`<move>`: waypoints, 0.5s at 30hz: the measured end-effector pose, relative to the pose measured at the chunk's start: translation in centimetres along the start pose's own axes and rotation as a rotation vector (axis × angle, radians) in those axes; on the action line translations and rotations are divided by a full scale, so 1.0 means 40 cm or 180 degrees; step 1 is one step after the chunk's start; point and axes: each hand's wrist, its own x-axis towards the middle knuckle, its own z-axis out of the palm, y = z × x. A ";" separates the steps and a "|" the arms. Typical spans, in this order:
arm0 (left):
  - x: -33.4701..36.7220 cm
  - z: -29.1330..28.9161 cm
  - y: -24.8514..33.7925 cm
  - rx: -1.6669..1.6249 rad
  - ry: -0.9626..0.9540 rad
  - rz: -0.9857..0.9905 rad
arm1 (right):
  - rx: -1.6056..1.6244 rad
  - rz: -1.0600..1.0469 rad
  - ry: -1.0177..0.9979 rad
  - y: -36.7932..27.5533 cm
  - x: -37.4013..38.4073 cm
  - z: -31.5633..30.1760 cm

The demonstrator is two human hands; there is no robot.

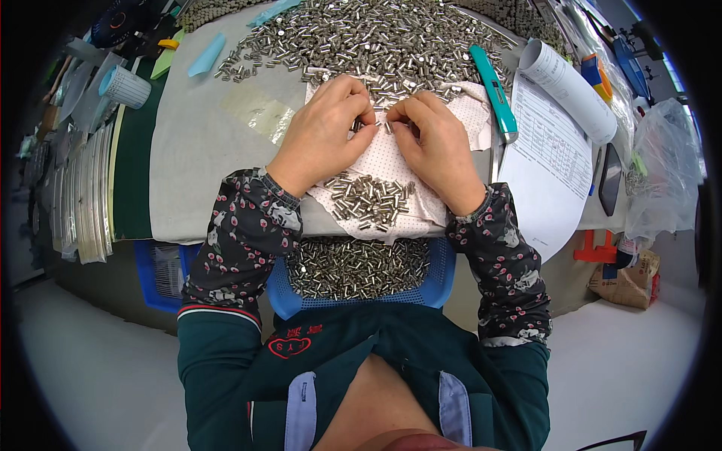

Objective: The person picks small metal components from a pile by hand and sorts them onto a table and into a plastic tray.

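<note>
My left hand (329, 129) is over a white dotted cloth (376, 160), its fingers curled in to the thumb around small metal pins that are mostly hidden. Facing it, my right hand (435, 143) pinches at a short shiny metal pin (389, 128) between thumb and forefinger. The fingertips of both hands are close together but apart. Just beyond them spreads a wide heap of loose metal pins (376, 37). A smaller pile of pins (370, 201) lies on the cloth between my wrists.
Below the table's edge a blue basket (444, 278) holds many more pins. To the right are a teal-handled cutter (492, 94), a printed sheet (545, 165), a paper roll (568, 90) and a dark phone (611, 180). A white cup (126, 87) lies at the left.
</note>
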 end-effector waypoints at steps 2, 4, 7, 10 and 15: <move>-0.002 0.000 -0.002 0.0008 0.0035 -0.0020 | 0.0082 0.0030 -0.0045 -0.001 0.002 -0.006; -0.001 0.000 0.000 -0.0054 0.0035 -0.0020 | 0.0145 0.0072 -0.0089 0.002 0.001 -0.014; -0.001 -0.005 0.007 -0.0089 0.0035 -0.0024 | 0.0293 0.0097 -0.0154 0.003 0.002 -0.023; -0.001 -0.005 0.005 -0.0137 -0.0004 -0.0040 | 0.0358 0.0201 -0.0305 0.003 0.002 -0.033; 0.001 -0.005 0.006 -0.0228 -0.0055 -0.0059 | 0.0629 0.0231 -0.0211 0.026 0.002 -0.048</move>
